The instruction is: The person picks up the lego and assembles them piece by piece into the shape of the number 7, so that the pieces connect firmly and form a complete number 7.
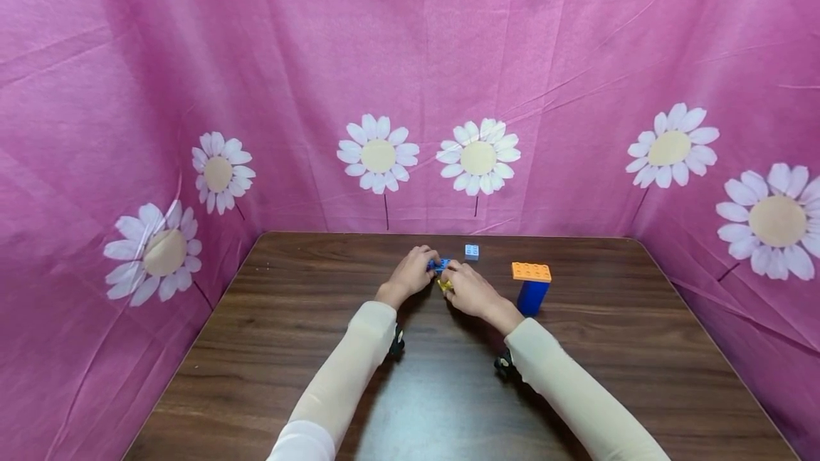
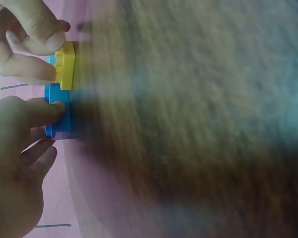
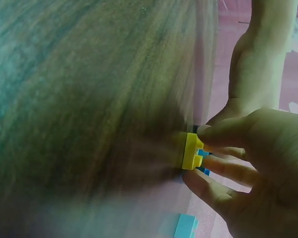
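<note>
Toward the back of the table my left hand (image 1: 413, 272) grips a blue toy building brick (image 2: 61, 121), its thumb lying along the near side. From the right, my right hand (image 1: 472, 292) pinches a small yellow building brick (image 3: 190, 151) at its two ends, between thumb and fingers. The yellow brick stands right against the blue one and in front of part of it in the left wrist view. Fingers of both hands hide much of the two bricks in the head view.
A light blue brick (image 1: 471, 252) sits beyond my right hand. To the right stands a dark blue block column (image 1: 532, 299) with an orange brick (image 1: 531, 272) across its top. Pink flowered cloth (image 1: 423, 77) hangs behind the brown wooden table (image 1: 256, 390).
</note>
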A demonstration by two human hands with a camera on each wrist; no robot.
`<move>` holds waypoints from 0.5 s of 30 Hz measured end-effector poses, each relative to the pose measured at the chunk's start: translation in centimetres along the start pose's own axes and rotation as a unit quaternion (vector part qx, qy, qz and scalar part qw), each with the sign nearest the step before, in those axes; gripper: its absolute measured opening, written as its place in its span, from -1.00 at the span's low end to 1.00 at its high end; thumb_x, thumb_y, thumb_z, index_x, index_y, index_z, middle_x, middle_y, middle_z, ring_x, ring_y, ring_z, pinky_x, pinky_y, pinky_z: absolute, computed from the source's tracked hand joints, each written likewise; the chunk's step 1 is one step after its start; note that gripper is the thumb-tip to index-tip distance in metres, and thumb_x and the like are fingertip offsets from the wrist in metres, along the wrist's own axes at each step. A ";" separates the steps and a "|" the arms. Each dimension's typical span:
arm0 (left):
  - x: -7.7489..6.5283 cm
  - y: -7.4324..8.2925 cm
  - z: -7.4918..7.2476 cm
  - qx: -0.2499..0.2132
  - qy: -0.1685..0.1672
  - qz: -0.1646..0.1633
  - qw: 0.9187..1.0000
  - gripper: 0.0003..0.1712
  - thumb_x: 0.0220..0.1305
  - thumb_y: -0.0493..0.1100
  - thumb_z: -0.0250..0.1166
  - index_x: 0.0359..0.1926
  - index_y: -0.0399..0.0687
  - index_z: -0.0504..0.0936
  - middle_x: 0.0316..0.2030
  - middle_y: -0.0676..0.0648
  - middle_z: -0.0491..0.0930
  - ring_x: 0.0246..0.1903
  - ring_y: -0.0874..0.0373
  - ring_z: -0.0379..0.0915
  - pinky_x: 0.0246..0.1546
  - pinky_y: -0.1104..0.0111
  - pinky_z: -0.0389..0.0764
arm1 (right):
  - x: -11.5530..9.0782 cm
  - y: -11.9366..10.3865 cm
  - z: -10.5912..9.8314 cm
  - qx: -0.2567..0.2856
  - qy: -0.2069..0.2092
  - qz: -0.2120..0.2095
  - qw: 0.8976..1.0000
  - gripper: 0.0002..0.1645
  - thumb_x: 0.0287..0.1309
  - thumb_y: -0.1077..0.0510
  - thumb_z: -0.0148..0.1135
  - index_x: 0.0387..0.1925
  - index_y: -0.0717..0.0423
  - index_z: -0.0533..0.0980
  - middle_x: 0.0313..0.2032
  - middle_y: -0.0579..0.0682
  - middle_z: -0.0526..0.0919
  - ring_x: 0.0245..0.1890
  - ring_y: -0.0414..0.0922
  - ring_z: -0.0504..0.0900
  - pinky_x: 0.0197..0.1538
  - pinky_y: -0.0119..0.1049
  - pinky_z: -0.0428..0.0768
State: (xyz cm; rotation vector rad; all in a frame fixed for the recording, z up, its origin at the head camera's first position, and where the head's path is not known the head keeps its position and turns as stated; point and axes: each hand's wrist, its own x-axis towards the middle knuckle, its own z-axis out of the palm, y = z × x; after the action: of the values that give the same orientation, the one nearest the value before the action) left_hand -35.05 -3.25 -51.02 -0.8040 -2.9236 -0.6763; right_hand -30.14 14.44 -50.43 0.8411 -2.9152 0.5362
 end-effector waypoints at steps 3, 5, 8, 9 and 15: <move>0.0 0.1 -0.1 -0.017 0.002 -0.002 1.000 -0.81 0.44 -0.34 0.37 0.02 -0.10 0.72 0.09 -0.11 0.64 0.11 -0.02 0.62 0.22 0.16 0.65 | 0.1 0.0 0.0 -0.002 -0.001 -0.006 1.000 -0.87 0.25 0.31 0.47 -0.19 0.19 0.66 0.00 0.09 0.67 -0.04 0.12 0.63 0.09 0.02 0.68; -0.1 0.1 -0.1 -0.020 0.003 -0.002 1.000 -0.81 0.44 -0.32 0.38 0.02 -0.10 0.72 0.08 -0.10 0.65 0.10 -0.01 0.64 0.20 0.16 0.67 | 0.0 0.0 0.0 -0.002 0.000 -0.009 1.000 -0.86 0.23 0.31 0.49 -0.20 0.19 0.66 -0.02 0.09 0.68 -0.05 0.12 0.65 0.08 0.02 0.69; -0.2 0.2 0.2 -0.015 0.004 0.005 1.000 -0.82 0.43 -0.30 0.39 0.02 -0.10 0.72 0.08 -0.06 0.67 0.13 0.01 0.62 0.22 0.18 0.65 | -0.1 0.1 0.1 -0.003 0.005 -0.016 1.000 -0.83 0.19 0.33 0.52 -0.22 0.18 0.66 -0.05 0.10 0.68 -0.06 0.12 0.67 0.08 0.02 0.69; -0.2 0.2 0.4 -0.015 0.002 0.006 1.000 -0.81 0.43 -0.29 0.39 0.02 -0.10 0.72 0.08 -0.06 0.67 0.14 0.01 0.60 0.23 0.19 0.64 | -0.1 0.1 0.1 -0.002 0.006 -0.019 1.000 -0.82 0.17 0.34 0.52 -0.22 0.19 0.65 -0.06 0.10 0.68 -0.07 0.12 0.67 0.08 0.03 0.69; -0.3 0.0 1.1 -0.030 0.020 0.014 0.999 -0.82 0.38 -0.30 0.42 -0.03 -0.11 0.73 0.03 -0.05 0.69 0.10 0.00 0.57 0.18 0.11 0.65 | -0.2 0.2 0.5 -0.005 0.018 -0.032 0.999 -0.79 0.13 0.37 0.52 -0.28 0.17 0.61 -0.16 0.06 0.65 -0.15 0.08 0.65 0.00 0.00 0.68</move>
State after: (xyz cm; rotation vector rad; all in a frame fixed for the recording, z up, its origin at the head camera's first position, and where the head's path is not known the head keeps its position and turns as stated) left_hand -34.69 -2.97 -52.07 -0.8244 -2.8640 -0.7719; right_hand -30.02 14.53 -50.96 0.9108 -2.8447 0.5265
